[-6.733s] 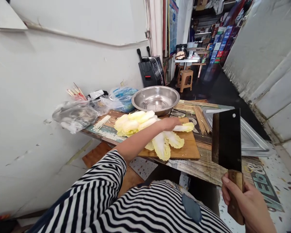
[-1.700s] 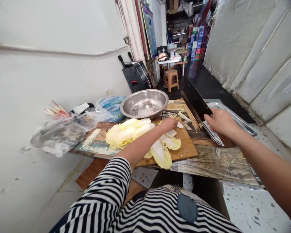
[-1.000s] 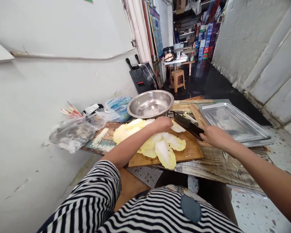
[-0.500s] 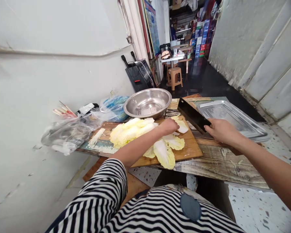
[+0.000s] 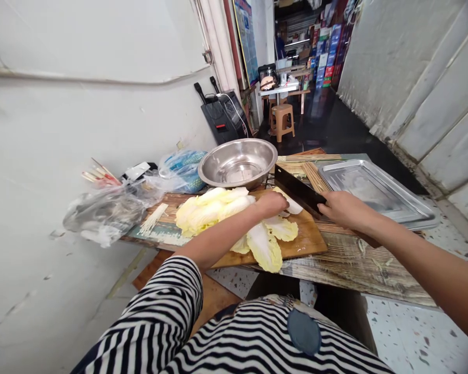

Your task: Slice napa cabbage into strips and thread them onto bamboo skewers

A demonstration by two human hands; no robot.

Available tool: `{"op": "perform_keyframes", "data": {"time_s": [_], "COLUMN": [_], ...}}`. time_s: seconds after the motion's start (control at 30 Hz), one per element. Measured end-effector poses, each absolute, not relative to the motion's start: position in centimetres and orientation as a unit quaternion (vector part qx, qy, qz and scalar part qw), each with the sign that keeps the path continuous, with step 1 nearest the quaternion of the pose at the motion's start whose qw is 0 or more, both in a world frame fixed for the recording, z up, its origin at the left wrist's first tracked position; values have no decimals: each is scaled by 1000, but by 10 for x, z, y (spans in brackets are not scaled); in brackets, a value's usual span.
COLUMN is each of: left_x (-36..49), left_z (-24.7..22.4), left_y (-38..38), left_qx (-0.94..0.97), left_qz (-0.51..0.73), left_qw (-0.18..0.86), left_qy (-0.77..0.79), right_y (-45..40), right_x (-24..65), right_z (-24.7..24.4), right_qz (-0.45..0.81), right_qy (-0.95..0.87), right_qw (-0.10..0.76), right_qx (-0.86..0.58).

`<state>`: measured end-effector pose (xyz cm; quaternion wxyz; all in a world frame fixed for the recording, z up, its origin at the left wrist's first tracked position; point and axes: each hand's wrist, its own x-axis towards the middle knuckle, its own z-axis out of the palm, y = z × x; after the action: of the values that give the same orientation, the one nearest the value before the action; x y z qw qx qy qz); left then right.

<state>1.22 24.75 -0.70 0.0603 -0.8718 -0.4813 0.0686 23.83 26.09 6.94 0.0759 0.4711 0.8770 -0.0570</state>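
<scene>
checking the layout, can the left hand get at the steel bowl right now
Probably yes: the steel bowl stands just beyond the left hand with nothing visibly between them, though that hand is at a cabbage leaf and the cleaver is close by.

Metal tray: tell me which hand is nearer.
Right. The right hand, holding the knife, is just left of the tray; the left hand is farther left, at a cabbage leaf.

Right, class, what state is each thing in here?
Cleaver: gripped in the right hand
Left hand: fingers curled, at a leaf
Cabbage leaves: loose, some piled, some spread out
Cutting board: lying flat
Metal basin: upright
Metal tray: lying flat
Thin sticks: lying together
Stool: upright
</scene>
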Motion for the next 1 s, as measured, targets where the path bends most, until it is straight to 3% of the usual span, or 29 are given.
{"op": "perform_keyframes", "data": {"time_s": [0.6,1.0], "left_x": [17,-15], "left_z": [-2,15], "left_y": [250,235], "left_qx": [-859,-853], "left_qz": [39,87], "left_qw": [4,31], "left_qy": [-511,-513], "right_y": [250,289], "right_x": [214,243], "right_z": [72,60], "right_qz": [-72,-51], "right_qy": [871,841], "right_qw": [145,32], "right_qx": [464,537]}}
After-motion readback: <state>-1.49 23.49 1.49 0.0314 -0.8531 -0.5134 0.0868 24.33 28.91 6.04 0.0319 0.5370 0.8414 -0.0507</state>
